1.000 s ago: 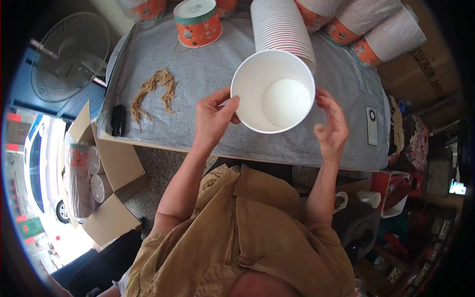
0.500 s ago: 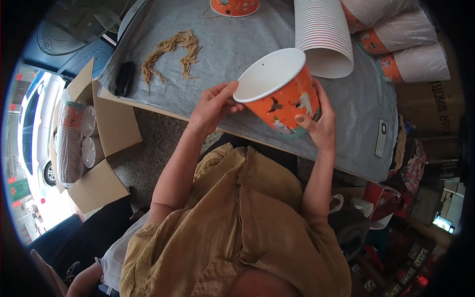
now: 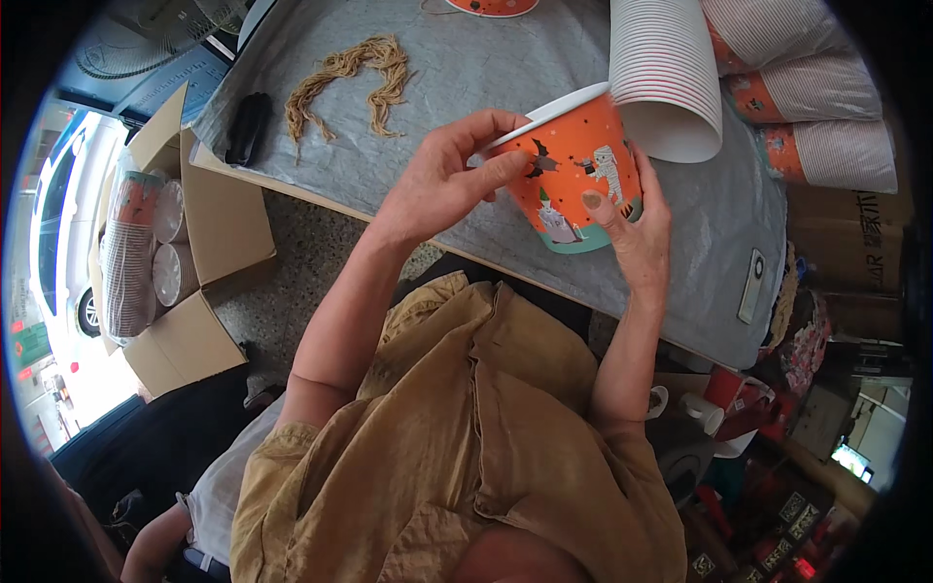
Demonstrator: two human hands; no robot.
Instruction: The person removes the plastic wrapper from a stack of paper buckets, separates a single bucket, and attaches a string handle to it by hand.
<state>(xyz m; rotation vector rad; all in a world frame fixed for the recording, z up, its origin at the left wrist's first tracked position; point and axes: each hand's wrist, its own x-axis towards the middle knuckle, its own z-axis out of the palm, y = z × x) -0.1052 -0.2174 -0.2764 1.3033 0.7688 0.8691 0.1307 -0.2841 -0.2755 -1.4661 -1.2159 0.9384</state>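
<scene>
An orange paper bucket (image 3: 573, 180) with a white rim and cartoon figures is held between my two hands over the table's near edge. My left hand (image 3: 452, 175) grips its upper left side, fingers over the rim and thumb pressed on the printed wall. Around the lower right side wraps my right hand (image 3: 637, 223), thumb on the front. The bucket leans, its rim tipped up and away, so little of the inside shows. Beyond it lies a nested stack of white buckets (image 3: 671, 73), open end toward me. Another orange bucket (image 3: 496, 5) is cut off at the top.
Tan string strands (image 3: 389, 68) and a black object (image 3: 249, 128) lie on the grey-covered table (image 3: 340, 185). Wrapped bucket stacks (image 3: 826, 92) sit at the far right, near a flat metal tool (image 3: 750, 285). Left is an open carton (image 3: 224, 219) with more stacks. Someone in white sits beside me.
The bucket has turned and tipped, so its mouth faces away and more printed wall shows. My left hand has moved up and right, its thumb now on the outer wall.
</scene>
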